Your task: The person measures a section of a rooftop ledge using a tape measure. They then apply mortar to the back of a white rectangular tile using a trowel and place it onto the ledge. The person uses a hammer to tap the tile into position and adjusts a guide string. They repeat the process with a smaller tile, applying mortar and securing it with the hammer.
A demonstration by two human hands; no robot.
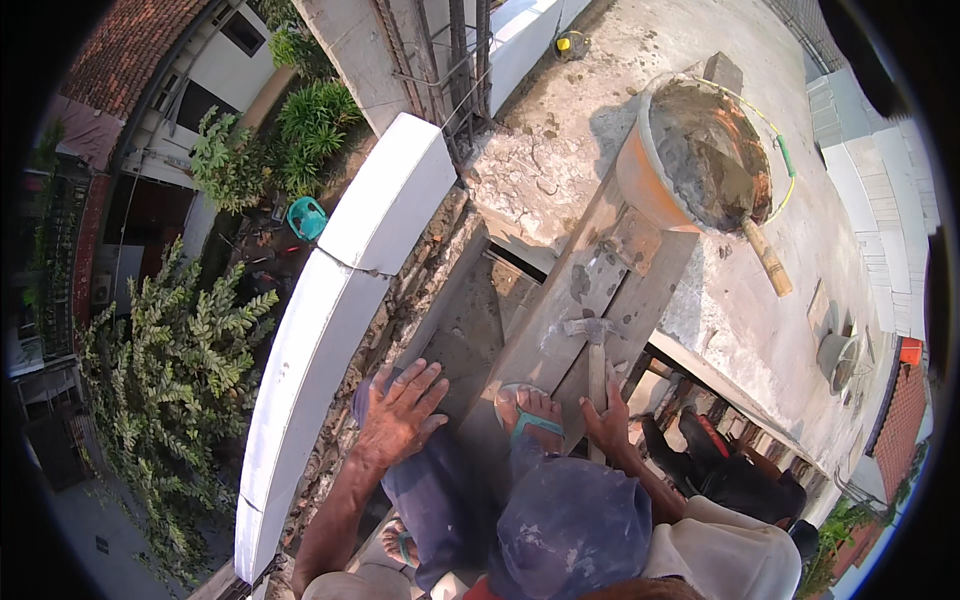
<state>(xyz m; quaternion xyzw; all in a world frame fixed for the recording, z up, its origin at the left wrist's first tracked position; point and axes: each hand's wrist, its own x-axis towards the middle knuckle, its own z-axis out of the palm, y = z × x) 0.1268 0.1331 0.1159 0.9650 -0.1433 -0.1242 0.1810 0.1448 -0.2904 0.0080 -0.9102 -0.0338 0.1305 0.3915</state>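
My left hand (402, 412) is spread with its fingers apart, over my bent left knee and close to the inner side of the white moulding (318, 330). Nothing is in it. In my right hand (607, 422) is a hammer (597, 365), gripped by its wooden handle. The hammer's grey head points away from me, over the wooden planks (560, 335). My sandalled foot (532, 405) rests on these planks, just left of the hammer. Two cracks or joints cross the white moulding, and rough mortar lines its inner edge.
An orange bucket (640, 175) of wet mortar stands at the far end of the planks, a wooden-handled trowel (768, 260) leaning out of it. Bare steel rods (460, 70) rise beyond the moulding. Openings gape beside the planks. Left of the moulding is a drop to a yard.
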